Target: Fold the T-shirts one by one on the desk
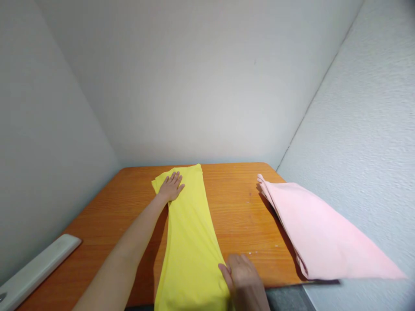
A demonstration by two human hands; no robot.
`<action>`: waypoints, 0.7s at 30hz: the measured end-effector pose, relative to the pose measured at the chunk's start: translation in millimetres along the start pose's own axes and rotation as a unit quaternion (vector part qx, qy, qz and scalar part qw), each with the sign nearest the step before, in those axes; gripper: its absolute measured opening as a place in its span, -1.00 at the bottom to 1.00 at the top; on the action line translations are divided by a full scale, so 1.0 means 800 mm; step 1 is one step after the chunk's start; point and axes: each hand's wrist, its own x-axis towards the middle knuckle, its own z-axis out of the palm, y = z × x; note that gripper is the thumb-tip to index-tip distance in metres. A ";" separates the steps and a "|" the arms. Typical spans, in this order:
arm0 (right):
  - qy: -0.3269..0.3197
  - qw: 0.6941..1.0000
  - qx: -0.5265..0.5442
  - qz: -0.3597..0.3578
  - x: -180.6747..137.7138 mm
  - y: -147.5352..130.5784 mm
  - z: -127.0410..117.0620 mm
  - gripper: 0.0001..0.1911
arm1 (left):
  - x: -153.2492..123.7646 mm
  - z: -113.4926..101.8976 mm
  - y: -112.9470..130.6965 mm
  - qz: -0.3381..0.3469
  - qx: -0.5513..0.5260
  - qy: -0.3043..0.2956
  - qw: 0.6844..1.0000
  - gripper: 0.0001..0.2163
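A long yellow cloth (191, 233), folded into a narrow strip, lies lengthwise on the orange wooden table (240, 207), its near end hanging over the front edge. My left hand (171, 186) lies flat with fingers stretched out on the cloth's far end. My right hand (241, 274) rests at the cloth's right edge close to the table's front, fingers curled; thumb and fingers seem to pinch the fabric's edge.
A folded pink cloth (317, 233) lies on the table's right side, jutting past the front edge. A pale grey flat bar (35, 270) sits at the front left corner. White walls close the table on the left, back and right.
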 end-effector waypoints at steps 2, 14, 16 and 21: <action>-0.005 0.999 0.039 0.029 -0.006 0.000 -0.021 -0.68 | -0.003 -0.011 0.010 0.015 0.000 0.010 1.000 -0.46; -0.148 0.914 0.358 0.121 -0.082 0.009 -0.011 -0.69 | -0.066 -0.016 0.136 0.102 -0.062 -0.074 0.990 -0.47; -0.157 0.897 0.395 0.121 -0.087 0.001 -0.003 -0.63 | -0.062 -0.007 0.147 0.083 -0.068 -0.090 0.990 -0.41; -0.228 0.856 0.432 0.168 -0.112 -0.007 0.005 -0.51 | -0.055 0.008 0.159 0.059 -0.078 -0.077 0.992 -0.36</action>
